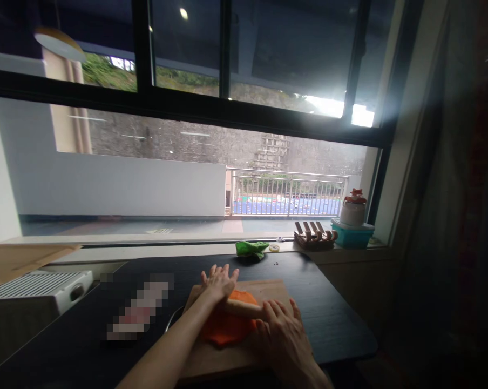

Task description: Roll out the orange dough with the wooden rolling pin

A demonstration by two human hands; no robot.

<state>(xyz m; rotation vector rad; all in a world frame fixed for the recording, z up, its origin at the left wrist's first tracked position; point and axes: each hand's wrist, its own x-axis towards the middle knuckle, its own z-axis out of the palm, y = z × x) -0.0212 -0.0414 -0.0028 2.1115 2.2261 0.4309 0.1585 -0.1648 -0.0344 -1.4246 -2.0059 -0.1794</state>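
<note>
A pale wooden rolling pin (244,309) lies across a flattened orange sheet (230,329), which looks like dough or modelling clay; I cannot tell which. Under the sheet is a light brown board (270,287) on a dark table. My left hand (219,282) reaches over the pin's left end, palm down, with fingers stretched forward and spread; it hides that end. At the right end, my right hand (285,327) has its fingers bent over the pin and its thumb on the near side. The orange sheet shows on both sides of the pin.
On the dark table (329,319), a pixelated flat item (141,310) lies left of the board. A green cloth (251,248) and a tape roll (274,248) are by the window sill. A brown rack (314,236), a teal box (353,233) and a jar (353,210) stand farther right.
</note>
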